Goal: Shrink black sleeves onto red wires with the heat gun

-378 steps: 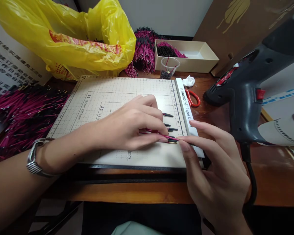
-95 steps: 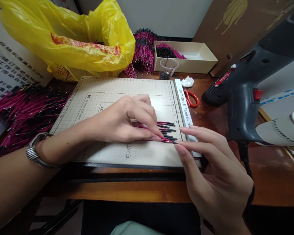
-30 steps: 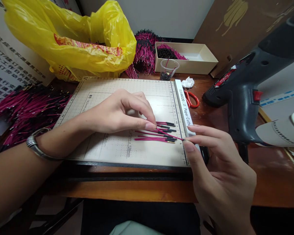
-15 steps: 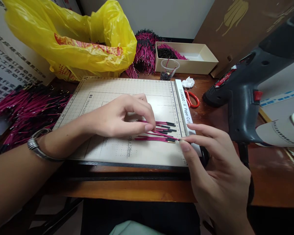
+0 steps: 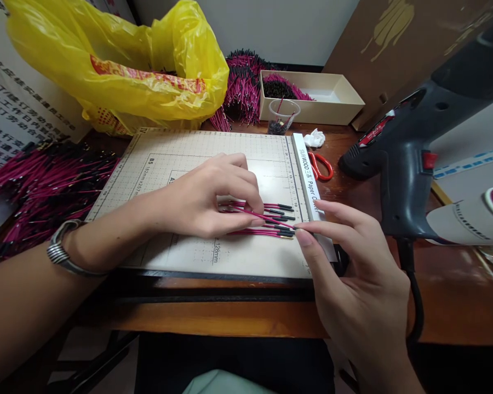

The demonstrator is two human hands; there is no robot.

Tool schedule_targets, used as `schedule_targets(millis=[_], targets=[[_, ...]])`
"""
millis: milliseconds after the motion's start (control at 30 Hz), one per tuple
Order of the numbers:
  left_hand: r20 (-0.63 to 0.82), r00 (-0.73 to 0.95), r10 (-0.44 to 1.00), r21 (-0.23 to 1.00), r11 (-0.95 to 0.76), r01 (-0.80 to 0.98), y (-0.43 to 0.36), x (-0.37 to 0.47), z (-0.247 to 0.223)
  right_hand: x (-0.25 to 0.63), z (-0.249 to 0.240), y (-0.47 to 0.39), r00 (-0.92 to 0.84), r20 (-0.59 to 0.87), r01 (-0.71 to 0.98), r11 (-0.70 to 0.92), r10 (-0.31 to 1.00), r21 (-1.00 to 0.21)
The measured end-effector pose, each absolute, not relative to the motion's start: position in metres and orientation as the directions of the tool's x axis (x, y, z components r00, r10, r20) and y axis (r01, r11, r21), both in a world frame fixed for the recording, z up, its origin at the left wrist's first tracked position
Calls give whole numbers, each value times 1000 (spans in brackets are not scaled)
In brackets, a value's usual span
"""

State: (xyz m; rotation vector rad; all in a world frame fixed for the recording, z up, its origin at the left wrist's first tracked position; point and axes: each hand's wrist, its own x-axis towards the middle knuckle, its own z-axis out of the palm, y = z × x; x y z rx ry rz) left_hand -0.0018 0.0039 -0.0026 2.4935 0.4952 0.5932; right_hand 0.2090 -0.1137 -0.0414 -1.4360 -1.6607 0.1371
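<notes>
One pink wire (image 5: 277, 221) runs slantwise between my two hands, over the board of a paper cutter (image 5: 250, 257). My left hand (image 5: 213, 200) is closed, thumb and index finger pinching this wire partway along. Between thumb and index fingertip, my right hand (image 5: 353, 273) grips the wire's right end; its fingertips hide that end. Beneath the wire lie several pink wires with black sleeves (image 5: 285, 208), roughly side by side on the board, their sleeved ends pointing right. My left fingers cover part of them.
A heap of pink wires (image 5: 53, 191) lies left of the cutter. Behind stand a yellow plastic bag (image 5: 139, 98), a cardboard box (image 5: 324, 112) and a clear cup (image 5: 283, 117). Red-handled scissors (image 5: 322, 167), a heat gun (image 5: 402, 148) and a paper cup (image 5: 468, 221) are at right.
My right hand has shifted slightly left and up, with the wire's end still pinched. My left thumb and index finger have closed together on the wire.
</notes>
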Motion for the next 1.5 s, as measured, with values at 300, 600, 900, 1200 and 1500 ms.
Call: schedule_targets(millis=[300, 600, 900, 1200, 1500], targets=[[333, 776, 535, 537, -784, 310, 9, -4, -7, 207, -42, -114, 96, 571, 764, 307, 816, -568], [338, 734, 588, 420, -793, 442, 15, -6, -15, 207, -43, -116, 1, 546, 818, 313, 838, -482], [321, 766, 558, 433, -805, 405, 14, -6, -14, 205, -46, -114, -38, 573, 855, 323, 819, -406], [368, 797, 479, 475, -834, 282, 7, -4, -7, 209, -44, -114, -101, 514, 826, 360, 852, -435], [390, 824, 412, 515, -839, 176, 1, -3, -5, 209, -44, -114, 10, 591, 803, 346, 806, -485]])
